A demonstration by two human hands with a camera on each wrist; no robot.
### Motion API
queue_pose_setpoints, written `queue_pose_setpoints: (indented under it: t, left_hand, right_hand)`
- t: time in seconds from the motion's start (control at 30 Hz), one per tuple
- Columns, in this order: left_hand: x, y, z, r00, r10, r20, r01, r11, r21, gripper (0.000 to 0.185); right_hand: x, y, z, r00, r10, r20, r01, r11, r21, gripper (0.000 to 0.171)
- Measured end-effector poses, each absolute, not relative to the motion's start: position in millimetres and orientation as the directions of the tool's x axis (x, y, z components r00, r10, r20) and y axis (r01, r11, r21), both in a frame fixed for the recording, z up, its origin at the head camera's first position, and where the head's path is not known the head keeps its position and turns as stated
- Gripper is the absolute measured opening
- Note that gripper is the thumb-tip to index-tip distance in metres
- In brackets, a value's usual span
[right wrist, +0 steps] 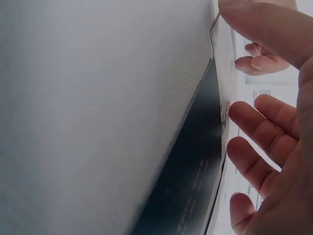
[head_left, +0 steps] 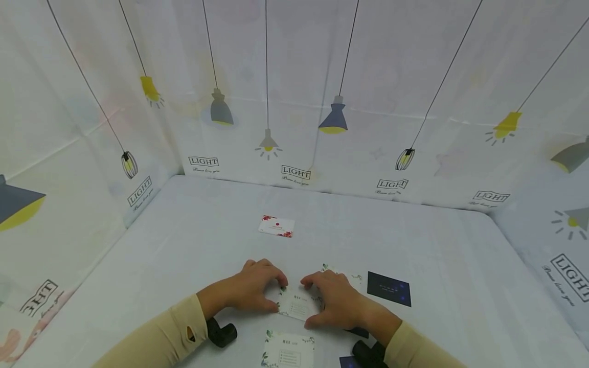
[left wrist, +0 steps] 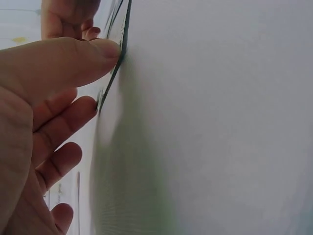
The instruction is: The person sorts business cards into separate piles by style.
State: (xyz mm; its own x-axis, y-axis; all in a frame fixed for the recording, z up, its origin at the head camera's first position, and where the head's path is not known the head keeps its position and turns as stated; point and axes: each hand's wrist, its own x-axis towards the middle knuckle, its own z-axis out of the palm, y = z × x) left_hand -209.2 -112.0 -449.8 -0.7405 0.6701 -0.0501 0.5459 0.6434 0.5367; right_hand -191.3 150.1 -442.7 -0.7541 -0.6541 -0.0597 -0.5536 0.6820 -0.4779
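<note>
Between the two hands is a white card with green leaf corners and grey print (head_left: 299,302), low over the white tabletop. My left hand (head_left: 257,287) grips its left side by thumb and forefinger; in the left wrist view the thumb (left wrist: 83,61) presses on the card's edge. At its right side my right hand (head_left: 339,301) holds it, thumb at the near corner and forefinger at the far edge. A dark blue card (right wrist: 188,171) lies below the right hand, partly hidden by it in the head view.
Another leaf-patterned card (head_left: 289,352) lies nearest me, and one more (head_left: 355,278) shows behind the right hand. Right of that is a dark blue card (head_left: 388,289); another dark card (head_left: 349,362) is at the bottom edge. Farther back lies a red-flowered white card (head_left: 277,226).
</note>
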Motion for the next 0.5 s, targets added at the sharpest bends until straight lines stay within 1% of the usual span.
queue_pose_setpoints:
  t: [0.13, 0.3, 0.5]
  left_hand:
    - [-211.7, -114.3, -452.6, -0.762, 0.644, -0.062, 0.509, 0.656, 0.557, 0.042]
    - [-215.0, -116.2, -454.2, -0.778, 0.626, -0.052, 0.497, 0.663, 0.559, 0.04]
    - [-215.8, -117.2, -449.9, -0.801, 0.598, -0.037, 0.468, 0.662, 0.586, 0.039]
  right_hand:
    - [-191.8, 150.9, -443.4, -0.758, -0.65, -0.049, -0.555, 0.684, -0.474, 0.07]
    - [-193.3, 151.7, -446.0, -0.768, -0.64, -0.031, -0.562, 0.695, -0.448, 0.064]
    - [-194.2, 152.8, -447.6, -0.786, -0.619, -0.019, -0.554, 0.717, -0.423, 0.065]
